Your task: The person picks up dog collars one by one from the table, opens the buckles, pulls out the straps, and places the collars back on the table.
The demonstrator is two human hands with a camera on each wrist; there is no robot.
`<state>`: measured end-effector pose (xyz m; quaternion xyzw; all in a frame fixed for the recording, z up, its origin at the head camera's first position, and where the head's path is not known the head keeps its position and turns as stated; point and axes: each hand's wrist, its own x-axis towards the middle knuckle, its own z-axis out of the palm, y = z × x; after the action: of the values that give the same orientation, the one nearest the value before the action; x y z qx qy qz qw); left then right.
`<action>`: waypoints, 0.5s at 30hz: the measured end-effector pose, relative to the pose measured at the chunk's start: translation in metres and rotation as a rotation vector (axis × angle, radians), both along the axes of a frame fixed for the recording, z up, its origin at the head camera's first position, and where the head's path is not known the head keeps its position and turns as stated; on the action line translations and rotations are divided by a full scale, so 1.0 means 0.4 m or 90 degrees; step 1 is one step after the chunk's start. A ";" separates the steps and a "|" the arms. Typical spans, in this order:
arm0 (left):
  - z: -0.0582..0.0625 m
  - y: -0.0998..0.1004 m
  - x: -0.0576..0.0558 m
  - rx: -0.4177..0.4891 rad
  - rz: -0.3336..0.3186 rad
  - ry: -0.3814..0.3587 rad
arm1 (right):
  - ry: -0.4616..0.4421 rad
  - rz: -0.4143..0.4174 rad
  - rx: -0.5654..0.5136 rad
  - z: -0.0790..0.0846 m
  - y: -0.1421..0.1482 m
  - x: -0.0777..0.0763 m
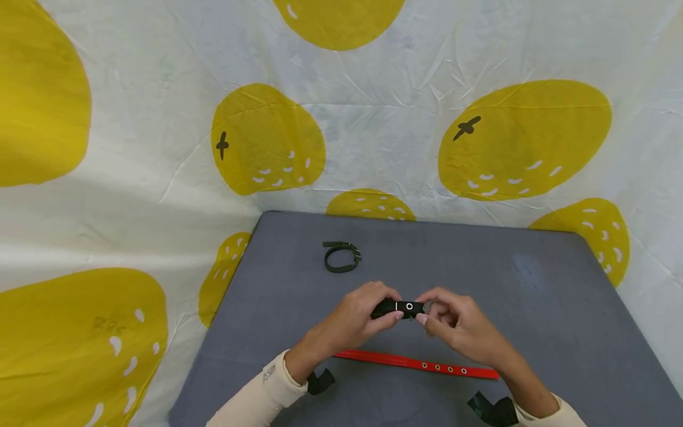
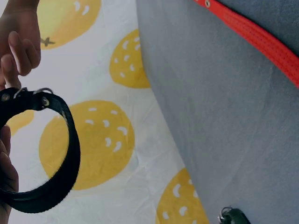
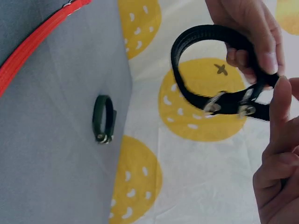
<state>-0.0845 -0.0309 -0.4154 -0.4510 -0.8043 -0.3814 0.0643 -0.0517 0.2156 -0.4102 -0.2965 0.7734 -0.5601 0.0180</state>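
Both hands hold a black collar (image 1: 409,308) above the table, its band bent into a loop with metal buckle parts (image 3: 229,106) showing in the right wrist view. My left hand (image 1: 360,311) grips the loop from the left, thumb toward me. At the other side my right hand (image 1: 463,326) pinches the collar near the strap end with thumb and index finger. A metal-ringed hole shows on the strap between the hands. Below them a red collar (image 1: 395,359) with several eyelets lies stretched out flat. Behind, a dark green collar (image 1: 341,258) rests buckled into a loop.
The grey table (image 1: 459,255) reaches back to a white cloth (image 1: 373,142) printed with yellow fruit shapes, which also hangs along the left and right sides. Black straps (image 1: 493,409) hang at both wrists, low over the table's near part.
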 end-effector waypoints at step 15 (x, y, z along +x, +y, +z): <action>0.006 0.020 0.002 -0.004 -0.074 0.073 | -0.134 0.069 -0.071 0.019 0.011 0.000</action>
<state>-0.0839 -0.0230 -0.4132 -0.5182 -0.7731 -0.3555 0.0863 -0.0517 0.2201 -0.4025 -0.2780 0.7178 -0.6283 0.1128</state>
